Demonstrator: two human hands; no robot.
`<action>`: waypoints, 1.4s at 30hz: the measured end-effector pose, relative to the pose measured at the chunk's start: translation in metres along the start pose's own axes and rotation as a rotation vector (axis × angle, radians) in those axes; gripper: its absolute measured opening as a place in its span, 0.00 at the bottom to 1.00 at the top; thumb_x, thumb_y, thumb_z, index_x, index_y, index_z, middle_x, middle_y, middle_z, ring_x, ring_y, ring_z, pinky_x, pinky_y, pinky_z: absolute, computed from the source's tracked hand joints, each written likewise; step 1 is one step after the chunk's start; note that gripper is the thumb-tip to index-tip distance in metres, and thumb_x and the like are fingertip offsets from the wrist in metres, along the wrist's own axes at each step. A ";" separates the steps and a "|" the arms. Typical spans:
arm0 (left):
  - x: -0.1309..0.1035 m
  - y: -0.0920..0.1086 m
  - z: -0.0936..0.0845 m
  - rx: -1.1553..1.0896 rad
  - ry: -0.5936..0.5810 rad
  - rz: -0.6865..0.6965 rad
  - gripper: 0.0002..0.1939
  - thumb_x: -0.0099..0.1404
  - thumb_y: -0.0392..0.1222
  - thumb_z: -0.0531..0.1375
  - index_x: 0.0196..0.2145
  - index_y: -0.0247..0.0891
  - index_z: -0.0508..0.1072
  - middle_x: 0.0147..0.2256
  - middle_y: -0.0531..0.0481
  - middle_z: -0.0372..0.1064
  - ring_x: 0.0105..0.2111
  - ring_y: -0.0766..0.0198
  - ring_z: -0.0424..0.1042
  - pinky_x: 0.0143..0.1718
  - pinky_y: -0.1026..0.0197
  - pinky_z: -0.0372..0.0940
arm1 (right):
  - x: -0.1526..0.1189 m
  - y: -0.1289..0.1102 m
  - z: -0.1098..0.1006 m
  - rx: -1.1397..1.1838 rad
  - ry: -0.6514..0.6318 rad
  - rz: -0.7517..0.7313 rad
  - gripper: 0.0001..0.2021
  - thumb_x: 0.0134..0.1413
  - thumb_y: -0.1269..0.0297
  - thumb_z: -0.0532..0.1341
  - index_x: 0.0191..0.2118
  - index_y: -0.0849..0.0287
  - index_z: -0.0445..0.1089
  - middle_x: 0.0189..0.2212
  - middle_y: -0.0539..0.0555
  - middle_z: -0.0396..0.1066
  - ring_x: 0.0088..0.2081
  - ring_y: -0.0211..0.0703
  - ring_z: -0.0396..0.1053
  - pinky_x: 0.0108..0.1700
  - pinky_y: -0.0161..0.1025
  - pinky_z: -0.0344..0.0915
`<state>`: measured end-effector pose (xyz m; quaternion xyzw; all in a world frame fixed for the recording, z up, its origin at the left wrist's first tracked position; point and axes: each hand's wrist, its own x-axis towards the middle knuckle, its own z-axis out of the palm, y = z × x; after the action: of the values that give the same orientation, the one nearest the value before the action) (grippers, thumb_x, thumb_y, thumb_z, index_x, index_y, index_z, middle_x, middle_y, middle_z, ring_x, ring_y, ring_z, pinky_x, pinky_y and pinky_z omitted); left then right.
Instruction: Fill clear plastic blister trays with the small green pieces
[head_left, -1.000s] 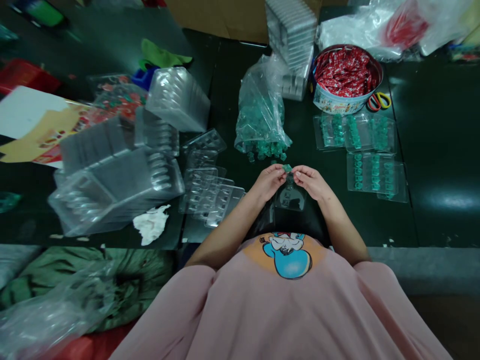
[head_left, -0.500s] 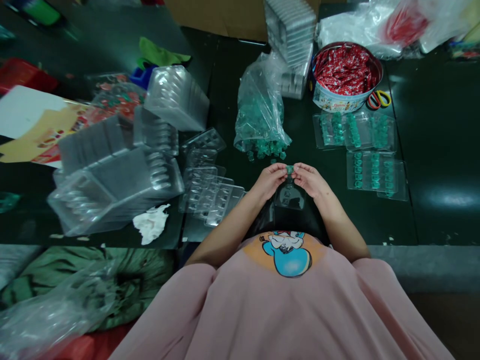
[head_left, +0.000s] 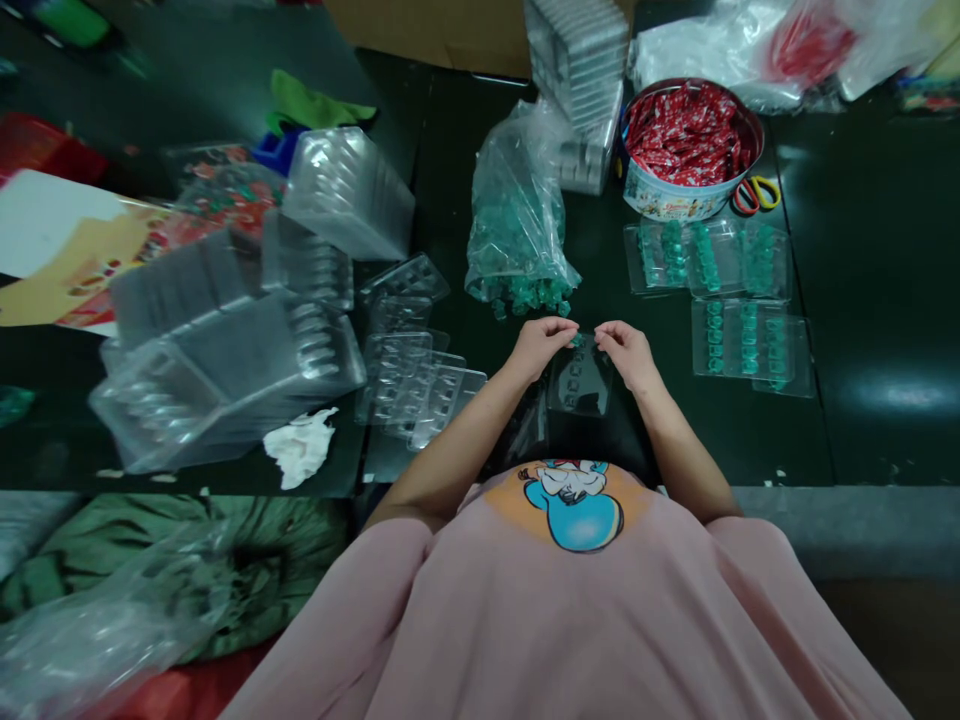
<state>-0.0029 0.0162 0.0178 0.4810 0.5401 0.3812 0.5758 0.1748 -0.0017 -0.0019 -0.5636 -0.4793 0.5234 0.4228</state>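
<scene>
A clear plastic blister tray with a row of moulded pockets lies at the table edge in front of me. At its far end my left hand is closed in a pinch on a small green plastic piece. My right hand is at the tray's far right corner, thumb and fingertips pressed together; what they hold, if anything, is too small to make out. Beyond my hands, more green pieces spill from the mouth of a clear plastic bag.
Filled trays lie at right, below scissors and a round tin of red packets. Loose blister trays and large tray stacks occupy the left, beside a crumpled white tissue. Another tray stack stands at the back.
My hands have moved apart; earlier they met at one green piece above the tray. The tray's pockets now show more fully between them.
</scene>
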 end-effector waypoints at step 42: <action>0.015 -0.020 -0.002 0.697 -0.156 0.392 0.11 0.57 0.31 0.65 0.39 0.39 0.80 0.35 0.46 0.73 0.35 0.60 0.71 0.42 0.59 0.64 | -0.005 0.014 -0.015 -0.382 0.066 -0.197 0.07 0.51 0.66 0.60 0.38 0.57 0.71 0.37 0.55 0.69 0.33 0.42 0.65 0.41 0.42 0.64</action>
<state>-0.0044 0.0264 -0.0053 0.7688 0.4897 0.2400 0.3340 0.1908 -0.0093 -0.0136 -0.6007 -0.6084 0.3606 0.3728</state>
